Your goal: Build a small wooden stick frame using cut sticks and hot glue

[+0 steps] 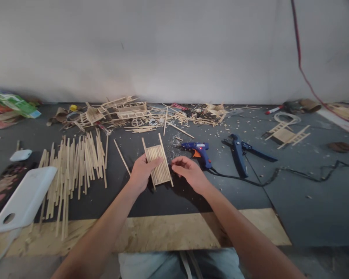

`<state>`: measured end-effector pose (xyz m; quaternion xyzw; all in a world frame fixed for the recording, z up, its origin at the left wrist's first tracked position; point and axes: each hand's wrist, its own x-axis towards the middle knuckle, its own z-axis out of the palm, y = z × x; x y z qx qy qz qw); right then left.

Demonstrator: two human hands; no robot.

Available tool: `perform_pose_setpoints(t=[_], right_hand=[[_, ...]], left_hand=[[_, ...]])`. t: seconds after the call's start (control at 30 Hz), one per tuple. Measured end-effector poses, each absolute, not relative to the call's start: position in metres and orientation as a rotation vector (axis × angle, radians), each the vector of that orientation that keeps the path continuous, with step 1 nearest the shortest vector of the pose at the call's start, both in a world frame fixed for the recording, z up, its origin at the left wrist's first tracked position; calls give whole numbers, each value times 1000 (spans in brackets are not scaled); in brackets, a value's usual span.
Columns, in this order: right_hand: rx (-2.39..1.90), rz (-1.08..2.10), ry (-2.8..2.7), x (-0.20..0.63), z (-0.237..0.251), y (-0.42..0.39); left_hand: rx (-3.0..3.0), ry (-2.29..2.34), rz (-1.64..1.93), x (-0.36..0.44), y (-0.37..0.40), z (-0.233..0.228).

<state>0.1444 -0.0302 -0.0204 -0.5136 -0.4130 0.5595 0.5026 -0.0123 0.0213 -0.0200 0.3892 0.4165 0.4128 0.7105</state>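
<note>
My left hand (142,172) holds a small panel of thin wooden sticks (159,164), glued side by side between two longer rails, just above the dark mat. My right hand (189,172) hovers beside the panel's right edge with its fingers loosely curled and nothing in them. A blue hot-glue gun (198,151) with an orange trigger lies just beyond my right hand, its black cord (293,174) trailing to the right.
A fan of loose sticks (72,170) lies at left beside a white power bank (25,199) and a phone (1,186). Blue cutters (240,153) rest right of the glue gun. Stick models and scraps (125,110) clutter the back; a small stick chair (286,135) sits far right.
</note>
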Motion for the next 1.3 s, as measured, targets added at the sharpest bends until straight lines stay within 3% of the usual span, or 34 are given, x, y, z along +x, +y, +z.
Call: perform_pose_setpoints(t=[0.33,0.7,1.3], right_hand=[[-1293,1387,-1130,144,-18,-33],[-1311,1304,-1101,141,-19,-32],[-1331,1307,-1144,142,-23,-32]], left_hand=[[752,896,1108,-15,26,-10],[850,888,829,-9,18,-15],[865,890,797,-11,18,-17]])
